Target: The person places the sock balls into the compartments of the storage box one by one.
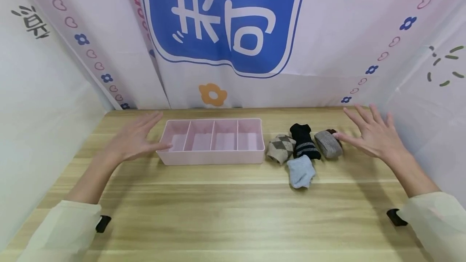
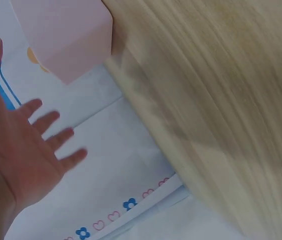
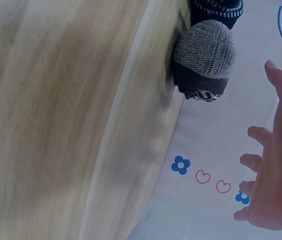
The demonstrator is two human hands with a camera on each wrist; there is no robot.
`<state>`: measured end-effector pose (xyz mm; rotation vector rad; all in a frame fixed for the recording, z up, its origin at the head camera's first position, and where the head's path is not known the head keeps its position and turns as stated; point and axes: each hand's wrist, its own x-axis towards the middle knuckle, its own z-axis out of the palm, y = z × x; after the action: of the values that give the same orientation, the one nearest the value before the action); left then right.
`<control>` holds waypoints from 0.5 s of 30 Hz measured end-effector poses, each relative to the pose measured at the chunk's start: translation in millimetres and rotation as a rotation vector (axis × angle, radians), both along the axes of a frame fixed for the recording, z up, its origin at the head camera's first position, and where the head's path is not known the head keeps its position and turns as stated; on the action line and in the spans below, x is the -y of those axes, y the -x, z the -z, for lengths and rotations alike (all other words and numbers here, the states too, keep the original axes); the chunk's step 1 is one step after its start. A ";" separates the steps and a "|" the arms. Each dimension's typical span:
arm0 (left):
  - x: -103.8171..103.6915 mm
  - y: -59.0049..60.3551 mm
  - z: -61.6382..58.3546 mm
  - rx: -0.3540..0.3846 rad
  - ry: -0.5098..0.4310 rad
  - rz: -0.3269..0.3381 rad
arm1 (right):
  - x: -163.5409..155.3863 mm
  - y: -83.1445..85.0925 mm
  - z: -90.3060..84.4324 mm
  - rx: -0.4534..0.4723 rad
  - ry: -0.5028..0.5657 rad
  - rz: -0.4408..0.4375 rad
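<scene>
A pink organizer box (image 1: 211, 157) with several compartments in a row lies on the wooden table. My left hand (image 1: 136, 137) hovers at its left end, fingers spread and holding nothing; the thumb overlaps the box's corner in the head view. To the right of the box sit a beige argyle sock (image 1: 281, 148), a black sock (image 1: 305, 142) with white bands, a light grey sock (image 1: 301, 172) and a grey folded sock (image 1: 329, 144) with a dark end. Close by the grey folded sock is my right hand (image 1: 375, 134), fingers spread, nothing held.
The wooden table (image 1: 233, 217) reaches back to a white printed cloth (image 1: 320, 43) with a blue sign. White cloth walls stand at the left and right edges. Black straps (image 1: 103, 224) show at both sleeves.
</scene>
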<state>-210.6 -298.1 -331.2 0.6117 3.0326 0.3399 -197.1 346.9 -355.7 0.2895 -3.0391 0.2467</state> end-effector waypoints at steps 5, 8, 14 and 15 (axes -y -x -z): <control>-0.4 5.5 8.4 0.110 -0.167 0.051 | -1.5 1.1 0.9 0.025 0.026 -0.018; 0.5 6.6 12.4 0.163 -0.234 0.060 | -1.3 1.9 1.3 0.025 0.044 -0.035; 4.9 9.7 19.0 0.244 -0.317 0.059 | 0.4 5.5 0.8 0.017 0.102 -0.089; 5.8 10.2 19.9 0.259 -0.331 0.054 | 0.9 6.2 0.5 0.023 0.119 -0.100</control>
<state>-220.7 -303.9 -351.1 0.6077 2.7253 0.8567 -203.3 346.0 -356.2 0.4328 -3.0205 0.4388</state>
